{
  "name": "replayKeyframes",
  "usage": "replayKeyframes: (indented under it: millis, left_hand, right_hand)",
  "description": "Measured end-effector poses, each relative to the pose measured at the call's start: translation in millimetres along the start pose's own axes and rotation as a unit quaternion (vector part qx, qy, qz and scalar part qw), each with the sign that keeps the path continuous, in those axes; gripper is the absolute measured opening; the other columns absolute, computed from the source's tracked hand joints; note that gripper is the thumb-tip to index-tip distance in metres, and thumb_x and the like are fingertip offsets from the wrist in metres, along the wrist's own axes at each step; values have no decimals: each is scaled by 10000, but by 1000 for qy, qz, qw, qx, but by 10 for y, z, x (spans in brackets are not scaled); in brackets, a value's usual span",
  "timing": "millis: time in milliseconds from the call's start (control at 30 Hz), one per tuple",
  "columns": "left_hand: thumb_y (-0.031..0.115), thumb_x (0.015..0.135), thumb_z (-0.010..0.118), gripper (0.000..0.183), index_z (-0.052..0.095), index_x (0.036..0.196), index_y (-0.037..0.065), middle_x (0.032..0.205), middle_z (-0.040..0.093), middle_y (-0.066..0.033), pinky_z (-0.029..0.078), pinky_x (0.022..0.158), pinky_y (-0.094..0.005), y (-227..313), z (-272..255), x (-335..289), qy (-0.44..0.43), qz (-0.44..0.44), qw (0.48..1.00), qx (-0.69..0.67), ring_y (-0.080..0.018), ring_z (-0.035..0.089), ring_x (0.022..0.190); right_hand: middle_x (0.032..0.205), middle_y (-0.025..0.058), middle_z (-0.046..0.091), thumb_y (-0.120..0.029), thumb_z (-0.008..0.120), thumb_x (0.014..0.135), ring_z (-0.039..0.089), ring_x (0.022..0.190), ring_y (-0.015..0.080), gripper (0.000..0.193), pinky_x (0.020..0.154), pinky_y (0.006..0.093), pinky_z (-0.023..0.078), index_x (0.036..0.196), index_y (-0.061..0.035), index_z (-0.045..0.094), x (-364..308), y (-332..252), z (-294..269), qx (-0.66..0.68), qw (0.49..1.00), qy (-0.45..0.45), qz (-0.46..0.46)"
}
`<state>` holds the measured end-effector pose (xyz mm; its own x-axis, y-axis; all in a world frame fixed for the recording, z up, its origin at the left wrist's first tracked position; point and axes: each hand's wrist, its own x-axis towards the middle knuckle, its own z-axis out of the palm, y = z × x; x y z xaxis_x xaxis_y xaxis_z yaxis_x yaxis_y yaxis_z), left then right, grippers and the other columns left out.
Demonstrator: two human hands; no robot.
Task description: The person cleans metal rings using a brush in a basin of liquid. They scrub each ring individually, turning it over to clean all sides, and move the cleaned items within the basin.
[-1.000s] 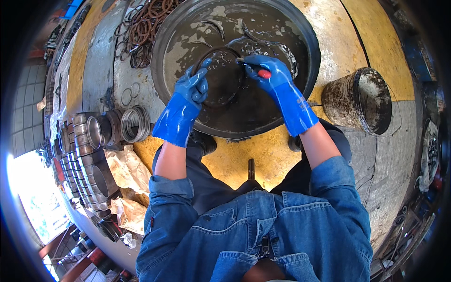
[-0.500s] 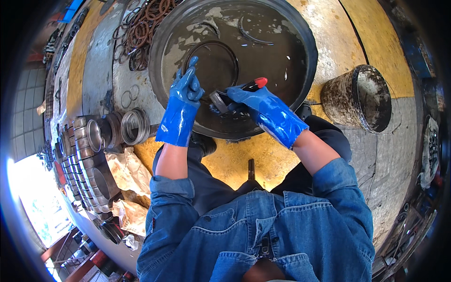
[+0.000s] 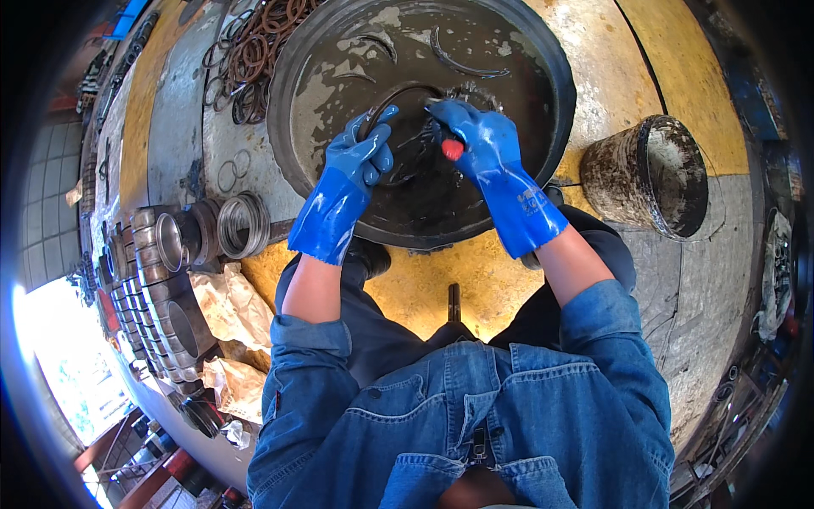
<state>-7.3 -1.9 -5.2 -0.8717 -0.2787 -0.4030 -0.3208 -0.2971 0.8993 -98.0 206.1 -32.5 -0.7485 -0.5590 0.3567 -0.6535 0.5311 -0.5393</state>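
My left hand [image 3: 360, 157], in a long blue rubber glove, is closed around the near-left side of a dark metal ring [image 3: 414, 87]. The ring is partly sunk in the murky liquid of a wide round black basin [image 3: 284, 157]. Gripped in my blue-gloved right hand [image 3: 482, 136] is a brush with a black handle and red end [image 3: 453, 150]. Its head is hidden by the hand and the liquid, near the ring's right side. Curved pieces of other rings [image 3: 462, 61] break the surface at the far side.
Rusty rings [image 3: 252, 55] are heaped beyond the basin's left side. Wire coils [image 3: 244, 226], stacked metal cylinders [image 3: 146, 280] and brown paper [image 3: 233, 305] lie at left. A stained bucket [image 3: 627, 178] lies tipped at right. My knees flank the basin's near edge.
My right hand has swung the brush forward and right, down to the ring, and the liquid ripples there. My left hand has shifted right and now grips the ring.
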Motion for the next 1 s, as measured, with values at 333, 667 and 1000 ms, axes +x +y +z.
replayKeyframes:
  millis: [333, 667, 1000]
  left_hand:
    - [195, 975, 700, 339, 693, 1301, 100, 654, 649, -1, 329, 414, -196, 7, 17, -41, -16, 12, 998, 58, -55, 528, 476]
    - [131, 985, 678, 368, 658, 1342, 47, 624, 629, 4, 331, 416, -205, 30, 15, -50, -7, 29, 999, 19, -57, 487, 442]
    - [142, 994, 667, 334, 671, 1317, 55, 678, 674, -16, 388, 465, -190, 36, 81, -51, -4, 31, 999, 44, -56, 527, 485]
  right_hand:
    - [988, 176, 739, -293, 673, 917, 723, 906, 331, 236, 797, 418, 562, 1086, -151, 758, 77, 37, 35, 103, 950, -129, 266]
    - [928, 122, 754, -146, 696, 962, 705, 765, 131, 216, 686, 211, 540, 1084, 25, 746, -113, -142, 61, 674, 572, -167, 437]
    - [1096, 155, 736, -407, 701, 888, 706, 973, 393, 295, 862, 475, 574, 1126, -242, 758, -138, -57, 78, 39, 962, -165, 211]
